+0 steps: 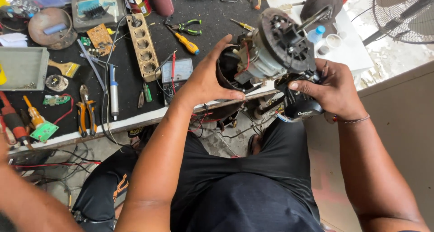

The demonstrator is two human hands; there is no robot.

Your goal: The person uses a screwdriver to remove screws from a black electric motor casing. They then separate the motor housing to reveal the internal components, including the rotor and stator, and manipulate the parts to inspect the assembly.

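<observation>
Cluttered black-topped bench (135,78) ahead, tools spread across it; white edge strip runs along the near side. Fan motor assembly (271,51) held in the air just over the bench's near right edge, above the lap, shaft pointing up and away. Left hand (205,78) clamped on the dark rear housing, thumb and fingers wrapped around its rim. Right hand (332,89) closed around the black lower part and neck of the unit, thumb pressed on top. Loose wires (253,128) hang below, near the bench edge. Risk, as judged: unit supported by grip alone, so a slip of either hand drops it past the bench edge onto the lap or floor. Dangling leads likely to snag on the bench edge or tear at their joints if the unit is twisted. Multimeter (177,71), yellow screwdriver (186,43) and green-handled pliers (187,28) lie near the left hand; a swing of the housing could knock them. Soldering iron (113,89) sits toward the near edge; state of heat impossible to tell.
</observation>
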